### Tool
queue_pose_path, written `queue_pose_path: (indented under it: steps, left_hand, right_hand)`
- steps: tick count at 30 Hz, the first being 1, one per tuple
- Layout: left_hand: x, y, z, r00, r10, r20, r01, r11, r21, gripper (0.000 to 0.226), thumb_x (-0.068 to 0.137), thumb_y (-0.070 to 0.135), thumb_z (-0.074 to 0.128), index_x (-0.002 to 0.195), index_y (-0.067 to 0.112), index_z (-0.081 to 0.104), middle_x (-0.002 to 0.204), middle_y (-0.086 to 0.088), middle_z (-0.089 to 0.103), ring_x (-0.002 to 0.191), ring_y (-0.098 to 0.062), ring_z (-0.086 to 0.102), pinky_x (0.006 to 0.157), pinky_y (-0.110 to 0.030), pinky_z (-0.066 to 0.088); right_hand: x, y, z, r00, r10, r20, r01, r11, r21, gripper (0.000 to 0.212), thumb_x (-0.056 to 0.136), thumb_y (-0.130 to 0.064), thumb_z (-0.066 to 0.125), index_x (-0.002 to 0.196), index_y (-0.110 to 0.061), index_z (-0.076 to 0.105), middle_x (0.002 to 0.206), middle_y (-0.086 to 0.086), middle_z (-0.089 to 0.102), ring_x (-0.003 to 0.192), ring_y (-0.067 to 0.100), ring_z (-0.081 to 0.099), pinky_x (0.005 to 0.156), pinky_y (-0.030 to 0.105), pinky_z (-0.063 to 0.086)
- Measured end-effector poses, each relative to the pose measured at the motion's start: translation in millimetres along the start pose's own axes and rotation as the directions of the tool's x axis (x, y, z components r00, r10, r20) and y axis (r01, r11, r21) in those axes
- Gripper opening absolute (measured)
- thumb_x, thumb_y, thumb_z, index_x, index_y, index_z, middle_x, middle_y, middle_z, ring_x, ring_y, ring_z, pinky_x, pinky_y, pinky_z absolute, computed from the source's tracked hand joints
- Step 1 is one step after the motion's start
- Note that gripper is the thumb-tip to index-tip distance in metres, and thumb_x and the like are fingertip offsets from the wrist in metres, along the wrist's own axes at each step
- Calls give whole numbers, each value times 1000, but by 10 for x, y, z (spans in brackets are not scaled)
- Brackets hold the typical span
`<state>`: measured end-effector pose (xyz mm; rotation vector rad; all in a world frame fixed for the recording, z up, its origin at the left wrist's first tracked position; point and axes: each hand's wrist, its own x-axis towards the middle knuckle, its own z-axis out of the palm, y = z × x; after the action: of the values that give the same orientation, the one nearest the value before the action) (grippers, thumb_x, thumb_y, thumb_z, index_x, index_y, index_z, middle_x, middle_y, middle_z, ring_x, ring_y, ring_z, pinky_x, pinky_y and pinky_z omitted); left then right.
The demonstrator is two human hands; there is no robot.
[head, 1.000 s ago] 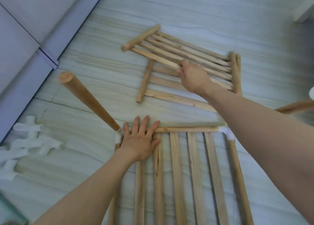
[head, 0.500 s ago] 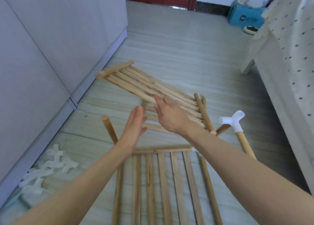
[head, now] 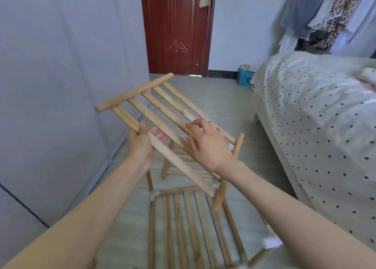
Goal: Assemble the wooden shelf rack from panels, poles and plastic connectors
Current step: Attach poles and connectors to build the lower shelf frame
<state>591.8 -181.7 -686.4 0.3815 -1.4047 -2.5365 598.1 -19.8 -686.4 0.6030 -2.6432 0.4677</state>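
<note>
Head camera view, looking down past two bare forearms toward a bedroom floor. Nearest, a slatted wooden panel (head: 189, 224) lies flat on the pale floor (head: 203, 98), with white plastic connectors (head: 154, 196) at its corners and a pole (head: 220, 194) rising at its far right corner. Above it, both hands hold a second slatted panel (head: 160, 114) in the air, tilted so its far end rises to the left. The left hand (head: 143, 144) grips the near left rail from beneath, fingers curled around it. The right hand (head: 209, 144) lies on top of the slats, fingers spread and curled over them. Another panel lies on the floor beneath. Farther off, a white wardrobe (head: 61, 85) stands left, a bed with dotted cover (head: 317, 116) right, and a red-brown door (head: 175, 28) at the far end.
</note>
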Motion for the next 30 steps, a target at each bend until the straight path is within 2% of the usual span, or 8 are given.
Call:
queue_pose_path:
  steps: [4, 8, 13, 17, 20, 23, 25, 30]
  left_hand:
    - [-241, 280, -49, 989, 145, -13, -143, 983, 112, 17, 102, 29, 34, 114, 20, 42, 93, -11, 67, 69, -18, 70, 62, -29, 57]
    - [-414, 463, -26, 968, 251, 26, -250, 938, 241, 16, 102, 31, 34, 105, 24, 49, 89, -12, 69, 70, -21, 69, 65, -31, 55]
    - [-463, 668, 104, 962, 267, 63, -274, 927, 257, 15, 101, 28, 39, 102, 24, 54, 85, -10, 69, 68, -23, 68, 55, -24, 53]
    - [-434, 749, 258, 963, 256, 88, -270, 883, 384, 32, 101, 21, 39, 131, 11, 43, 104, -7, 61, 80, -20, 64, 68, -24, 54]
    - [-476, 691, 356, 903, 389, 183, -363, 460, 811, 57, 97, 13, 42, 148, 19, 16, 141, -11, 34, 123, -29, 42, 102, -40, 37]
    - [-689, 494, 428, 683, 601, 415, -543, 37, 839, 49, 90, 6, 46, 137, 17, 40, 128, -11, 40, 121, -29, 37, 99, -38, 30]
    - [-816, 300, 485, 654, 544, 526, -670, 93, 737, 32, 93, 8, 45, 124, 15, 53, 117, -3, 49, 111, -18, 47, 91, -25, 34]
    - [-802, -182, 574, 867, 140, 477, -496, 327, 805, 42, 101, 28, 34, 140, 13, 35, 109, 1, 58, 102, -14, 58, 83, -18, 39]
  right_hand:
    - [-99, 140, -333, 964, 264, -7, -264, 958, -111, 67, 92, -47, 45, 145, -15, 20, 148, 8, 25, 135, 28, 25, 110, 46, 19]
    - [-211, 191, -475, 896, 439, 61, -441, 897, 31, 83, 88, -56, 48, 147, -11, 12, 150, 11, 28, 136, 30, 29, 112, 49, 23]
    - [-296, 242, -730, 839, 517, 169, -513, 648, 564, 35, 95, -34, 49, 117, -7, 45, 88, 9, 58, 68, 19, 61, 67, 34, 56]
    - [-400, 280, -861, 806, 550, 218, -425, 282, 860, 22, 96, -28, 50, 80, -12, 50, 58, -1, 44, 39, 7, 38, 38, 20, 37]
    - [-449, 237, -832, 790, 574, 214, -373, 174, 912, 26, 96, -29, 50, 75, -14, 45, 56, -1, 41, 38, 8, 33, 37, 21, 31]
    - [-452, 160, -718, 755, 628, 191, -371, 169, 913, 34, 97, -39, 42, 74, -15, 44, 55, -4, 39, 39, 9, 31, 39, 23, 28]
    - [-446, 118, -620, 725, 669, 167, -385, 192, 903, 38, 98, -41, 37, 71, -15, 43, 54, -4, 39, 38, 8, 30, 36, 22, 27]
    - [-473, 86, -385, 717, 658, 228, -420, 148, 895, 44, 99, -41, 32, 66, -15, 40, 53, -1, 35, 35, 9, 28, 36, 19, 24]
